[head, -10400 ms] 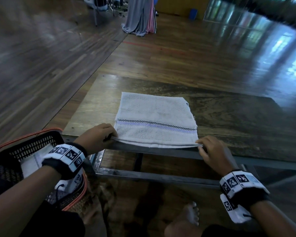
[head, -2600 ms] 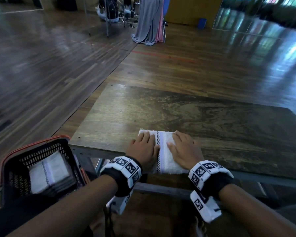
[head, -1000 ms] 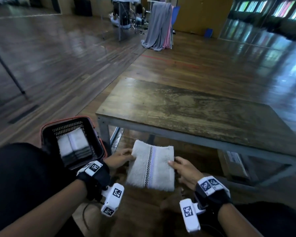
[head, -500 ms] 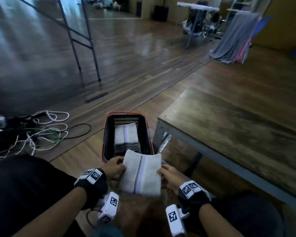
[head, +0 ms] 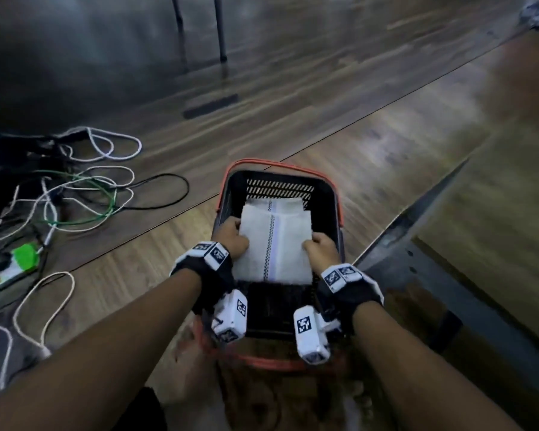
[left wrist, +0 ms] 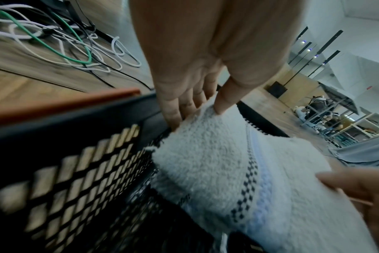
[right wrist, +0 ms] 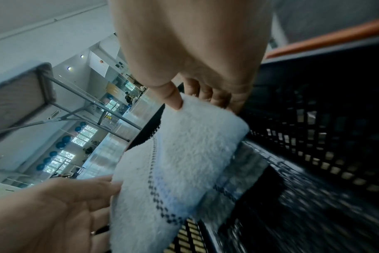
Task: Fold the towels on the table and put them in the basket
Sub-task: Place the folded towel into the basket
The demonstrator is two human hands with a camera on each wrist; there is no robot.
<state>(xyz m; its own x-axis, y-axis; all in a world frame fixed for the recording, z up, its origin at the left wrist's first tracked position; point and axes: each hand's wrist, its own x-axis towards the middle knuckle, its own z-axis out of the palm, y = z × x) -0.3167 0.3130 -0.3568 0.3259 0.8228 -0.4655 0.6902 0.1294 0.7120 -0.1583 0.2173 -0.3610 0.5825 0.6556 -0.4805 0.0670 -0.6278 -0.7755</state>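
A folded white towel (head: 274, 244) with a checkered and pale blue stripe hangs over the black basket (head: 324, 194) with the orange rim. My left hand (head: 231, 237) pinches its left edge, thumb on top and fingers beneath, as the left wrist view shows at the towel (left wrist: 216, 164). My right hand (head: 319, 248) pinches the right edge the same way, seen close on the towel (right wrist: 184, 154). Under it a stack of folded towels (head: 290, 205) lies inside the basket.
The basket stands on the wooden floor. A low table's metal frame (head: 417, 219) and top run along the right. Loose cables (head: 84, 194) and a power strip with a green plug (head: 25, 255) lie at the left. Metal legs (head: 220, 29) stand farther back.
Both hands have carried the folded towel forward from in front of the basket to over it, above the stacked towels. My head has turned down toward the basket.
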